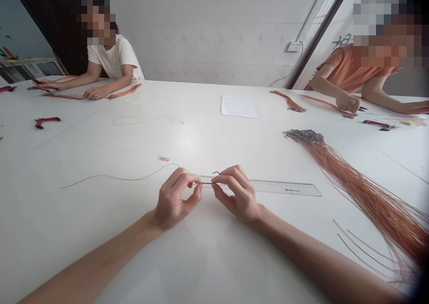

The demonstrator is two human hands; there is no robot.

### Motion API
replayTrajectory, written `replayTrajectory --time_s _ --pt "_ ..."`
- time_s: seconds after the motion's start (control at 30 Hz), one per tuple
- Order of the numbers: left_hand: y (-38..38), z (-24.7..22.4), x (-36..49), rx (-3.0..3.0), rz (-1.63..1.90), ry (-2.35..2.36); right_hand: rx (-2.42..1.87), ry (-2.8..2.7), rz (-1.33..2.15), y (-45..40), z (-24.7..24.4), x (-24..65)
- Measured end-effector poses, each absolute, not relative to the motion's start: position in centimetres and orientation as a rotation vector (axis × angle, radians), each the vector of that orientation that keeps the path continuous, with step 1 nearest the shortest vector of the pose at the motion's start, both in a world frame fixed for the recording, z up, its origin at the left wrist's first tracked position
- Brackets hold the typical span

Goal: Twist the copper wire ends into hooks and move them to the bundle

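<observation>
Between thumb and fingertips, my left hand (179,196) pinches a thin fishing line (127,179). The line's loose end trails left in a wavy curve over the white table. My right hand (237,192) is closed on a small dark fish hook (216,173), whose bend sticks up above the fingers. The hook's shank and the line meet in the short gap between my two hands. Just behind them lies a clear ruler (288,187), partly covered by my hands. A small printed paper slip (164,158) rests behind my left hand.
To the right lies a long bundle of orange lines (355,183) with dark hooks at its far end. A white sheet (238,106) and red-handled pliers (47,122) are farther off. Two people work across the table (117,259), one in white (115,58), one in orange (348,67).
</observation>
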State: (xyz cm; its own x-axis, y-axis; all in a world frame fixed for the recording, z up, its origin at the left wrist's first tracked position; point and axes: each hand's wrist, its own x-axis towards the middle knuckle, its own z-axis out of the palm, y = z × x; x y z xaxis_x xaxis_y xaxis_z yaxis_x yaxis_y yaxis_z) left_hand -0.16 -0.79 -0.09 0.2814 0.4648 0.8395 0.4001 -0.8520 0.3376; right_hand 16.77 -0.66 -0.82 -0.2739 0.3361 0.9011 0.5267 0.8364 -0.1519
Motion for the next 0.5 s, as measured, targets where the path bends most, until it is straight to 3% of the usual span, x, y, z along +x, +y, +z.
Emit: replayTrajectory --time_s 0.5 --pt "-0.52 -0.22 -0.21 2.460 1.645 0.836 -0.682 -1.866 -0.184 -0.59 -0.89 16.68"
